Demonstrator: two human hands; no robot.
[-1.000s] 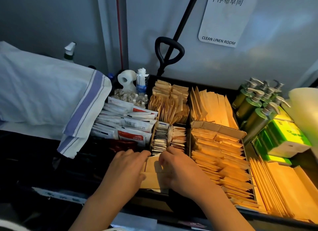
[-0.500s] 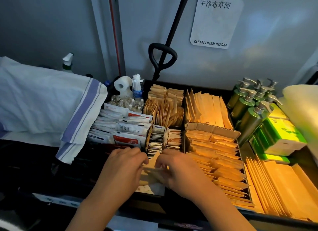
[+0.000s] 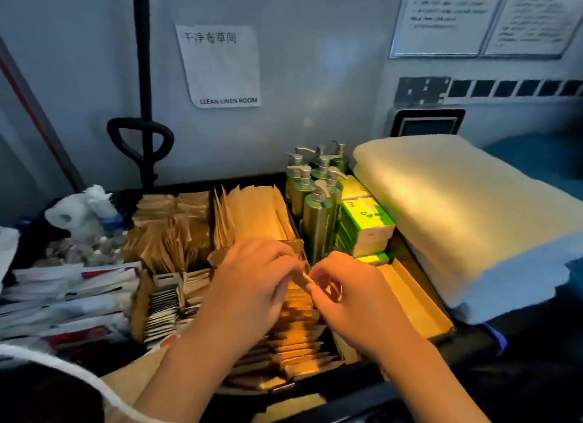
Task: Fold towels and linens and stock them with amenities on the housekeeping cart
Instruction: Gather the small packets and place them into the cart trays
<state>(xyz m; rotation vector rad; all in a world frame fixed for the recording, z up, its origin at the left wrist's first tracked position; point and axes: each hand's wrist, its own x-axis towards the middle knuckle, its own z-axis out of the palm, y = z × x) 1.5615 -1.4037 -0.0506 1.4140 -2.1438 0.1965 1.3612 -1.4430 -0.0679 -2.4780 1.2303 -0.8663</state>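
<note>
- Since a second ago I have moved both hands right, from the small front compartment by the sachet rows to the box of tan amenity packets in the middle of the cart tray.
- My left hand now sits over that box with its fingers curled, pinching one end of a thin tan packet.
- My right hand meets it, fingers curled, pinching the other end, so each grip is closed on the same packet.
- The packet is raised just above the stacked row, between my fingertips, tilted.
- The view has also swung right: the folded towel now shows beside the pump bottles and green boxes.
- I judge the stocking has passed to this row, and this packet is being slotted in or straightened.
- Folding looks settled for that towel; I cannot tell what linen remains.
</note>
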